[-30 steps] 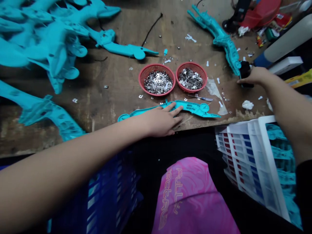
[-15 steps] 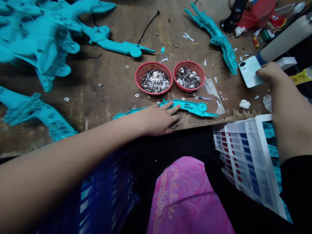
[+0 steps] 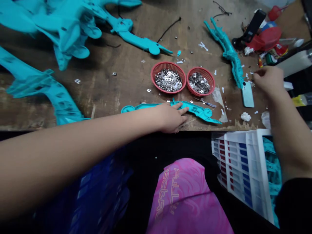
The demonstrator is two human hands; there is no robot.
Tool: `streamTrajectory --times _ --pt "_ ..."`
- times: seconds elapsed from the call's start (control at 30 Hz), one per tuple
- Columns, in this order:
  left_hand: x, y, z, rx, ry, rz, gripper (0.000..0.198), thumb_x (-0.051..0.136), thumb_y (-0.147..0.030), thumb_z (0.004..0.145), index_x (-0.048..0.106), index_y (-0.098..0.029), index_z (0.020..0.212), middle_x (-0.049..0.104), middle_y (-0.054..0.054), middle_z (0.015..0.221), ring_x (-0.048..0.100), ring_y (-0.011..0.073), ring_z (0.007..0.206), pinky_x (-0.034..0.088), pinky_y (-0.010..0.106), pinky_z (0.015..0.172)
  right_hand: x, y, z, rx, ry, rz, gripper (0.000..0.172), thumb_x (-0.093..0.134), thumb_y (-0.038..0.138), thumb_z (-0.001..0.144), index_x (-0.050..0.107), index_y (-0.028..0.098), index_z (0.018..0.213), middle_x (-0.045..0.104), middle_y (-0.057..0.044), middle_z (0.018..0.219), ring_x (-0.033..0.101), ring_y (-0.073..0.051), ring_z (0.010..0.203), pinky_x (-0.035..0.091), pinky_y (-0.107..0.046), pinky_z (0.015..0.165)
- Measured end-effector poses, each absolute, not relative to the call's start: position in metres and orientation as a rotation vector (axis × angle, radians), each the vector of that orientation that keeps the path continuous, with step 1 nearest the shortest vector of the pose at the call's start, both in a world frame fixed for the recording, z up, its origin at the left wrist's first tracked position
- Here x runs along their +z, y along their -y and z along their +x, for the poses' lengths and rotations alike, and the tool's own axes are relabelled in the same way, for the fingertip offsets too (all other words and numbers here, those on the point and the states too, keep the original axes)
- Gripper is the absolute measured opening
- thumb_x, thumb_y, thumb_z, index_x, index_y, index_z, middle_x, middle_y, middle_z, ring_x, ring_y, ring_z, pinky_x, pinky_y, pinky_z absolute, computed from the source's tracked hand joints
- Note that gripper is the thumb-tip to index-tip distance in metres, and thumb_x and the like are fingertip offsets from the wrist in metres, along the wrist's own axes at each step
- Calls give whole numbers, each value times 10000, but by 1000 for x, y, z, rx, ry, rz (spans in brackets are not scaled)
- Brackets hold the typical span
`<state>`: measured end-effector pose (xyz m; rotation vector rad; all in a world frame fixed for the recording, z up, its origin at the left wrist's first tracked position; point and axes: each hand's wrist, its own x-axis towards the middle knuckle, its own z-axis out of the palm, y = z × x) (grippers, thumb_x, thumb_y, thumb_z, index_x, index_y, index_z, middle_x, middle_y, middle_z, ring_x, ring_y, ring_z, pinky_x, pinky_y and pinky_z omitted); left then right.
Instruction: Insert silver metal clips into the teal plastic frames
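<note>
My left hand (image 3: 173, 117) lies flat with fingers spread across a long, thin turquoise plastic part (image 3: 198, 112) at the table's front edge; part of it is covered by the hand and forearm. My right hand (image 3: 269, 79) hovers at the right, fingers curled in and closed; whatever may be inside them is hidden. Just left of and below it, a pale green phone (image 3: 248, 95) lies on the table, apart from the fingers. Beyond my left hand stand two red baskets, a larger one (image 3: 154, 83) and a smaller one (image 3: 213, 89), both holding small metal pieces.
Turquoise plastic parts (image 3: 70, 29) are heaped at the left, and another part (image 3: 227, 50) lies near the phone. A thin tool (image 3: 205, 102) rests before the baskets. At the right are a bottle (image 3: 296, 63) and clutter. A white crate (image 3: 246, 134) stands below the table edge.
My right hand has let go of the phone, which now lies on the table, and has drawn away from it. My left hand stays on the turquoise part. The view has shifted.
</note>
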<state>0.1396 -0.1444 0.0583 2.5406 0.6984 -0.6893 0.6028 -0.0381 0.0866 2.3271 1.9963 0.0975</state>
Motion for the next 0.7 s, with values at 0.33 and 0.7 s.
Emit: streamTrajectory --times 0.33,0.7 --pt "68 146 138 -736 -757 2541 832 771 -301 1221 554 -269 2024 283 166 2147 370 523 2001 540 750 1536 34 26 384 -82 -2328 1351 368 805 109 1095 1024 235 1363 942 -180 1427 893 -412 1351 667 -459 1105" --pt "67 145 136 -644 -750 2696 696 722 -367 1223 710 -282 1914 680 179 1964 800 470 1622 677 573 1273 67 26 434 -189 -2469 1666 506 617 422 1256 980 338 1598 959 -111 1480 868 -422 1422 659 -565 1274"
